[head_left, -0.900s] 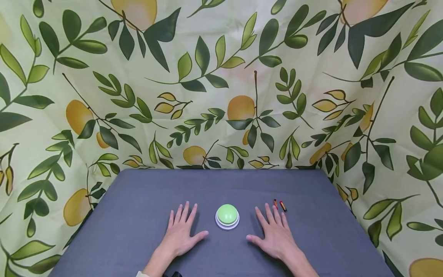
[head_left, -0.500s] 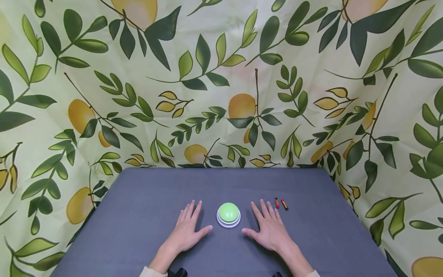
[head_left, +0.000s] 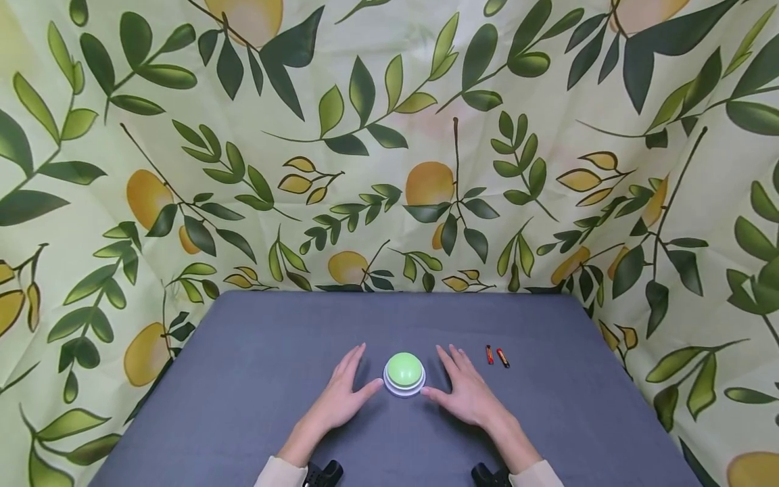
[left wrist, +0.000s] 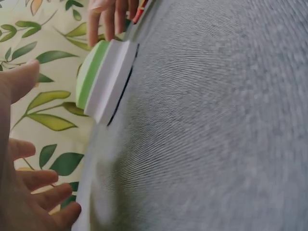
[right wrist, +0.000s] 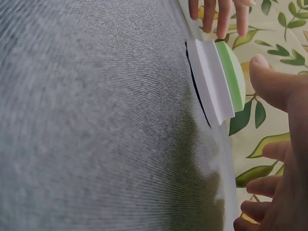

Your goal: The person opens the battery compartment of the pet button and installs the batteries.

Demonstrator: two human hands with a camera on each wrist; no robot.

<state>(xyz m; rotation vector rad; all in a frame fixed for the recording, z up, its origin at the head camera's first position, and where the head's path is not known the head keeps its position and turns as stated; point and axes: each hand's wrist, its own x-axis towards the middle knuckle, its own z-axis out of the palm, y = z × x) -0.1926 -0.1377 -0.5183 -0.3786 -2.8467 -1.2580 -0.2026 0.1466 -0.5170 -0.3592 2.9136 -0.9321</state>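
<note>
A round push button with a green dome and white base [head_left: 404, 373] sits on the table between the two hands. On its left is the left hand [head_left: 344, 398], fingers extended, thumb tip close to the base. The right hand [head_left: 465, 394] mirrors it on the other side, its thumb tip right by the base's edge. Neither hand holds anything. In the left wrist view the button [left wrist: 103, 79] appears side-on beyond the left thumb [left wrist: 24, 79]. The right wrist view shows the button [right wrist: 216, 82] near the right thumb [right wrist: 274, 84].
Two small red and black batteries [head_left: 489, 354] lie beyond the right hand, to its right. A dark blue-grey cloth covers the table [head_left: 268, 338]. Behind and at both sides hangs a fabric backdrop [head_left: 377, 155] printed with leaves and fruit.
Both hands have moved inward toward the button, thumbs now near its base. More of the sleeves and wrist cameras shows. The batteries are no longer partly covered by the right fingers.
</note>
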